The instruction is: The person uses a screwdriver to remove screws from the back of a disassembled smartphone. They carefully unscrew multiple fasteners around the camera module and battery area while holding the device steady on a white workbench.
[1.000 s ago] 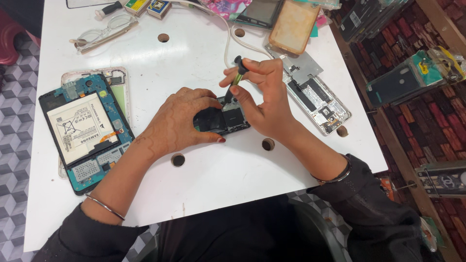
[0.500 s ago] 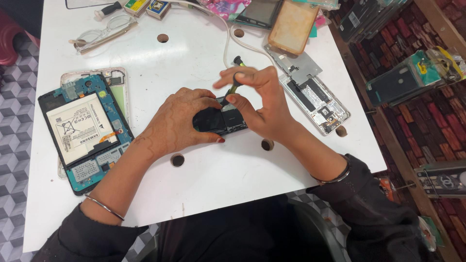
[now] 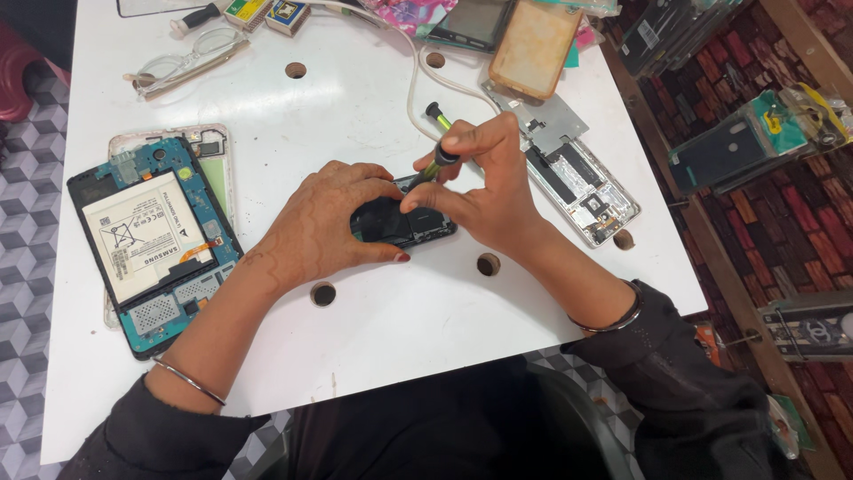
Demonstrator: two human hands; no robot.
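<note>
At the middle of the table: a small dark phone lies flat with its back opened, between both hands.
Left hand: laid palm-down over the phone's left end, fingers curled around its edge, pinning it to the top.
Right hand: closed around a thin screwdriver with a yellow-green shaft and black cap, held tilted, tip down on the phone's upper edge; the thumb presses the phone's right end.
Table: a white top with round holes drilled through it, worn and smudged.
Left edge: an opened tablet showing blue board and white battery, lying on a pale back cover.
Far left corner: clear spectacles and small boxes.
Far right corner: a tan phone case, a white cable and a bare metal phone frame.
Floor, left: grey cube-pattern tiles.
Right of table: a brick-pattern surface with packaged phone covers on it.
</note>
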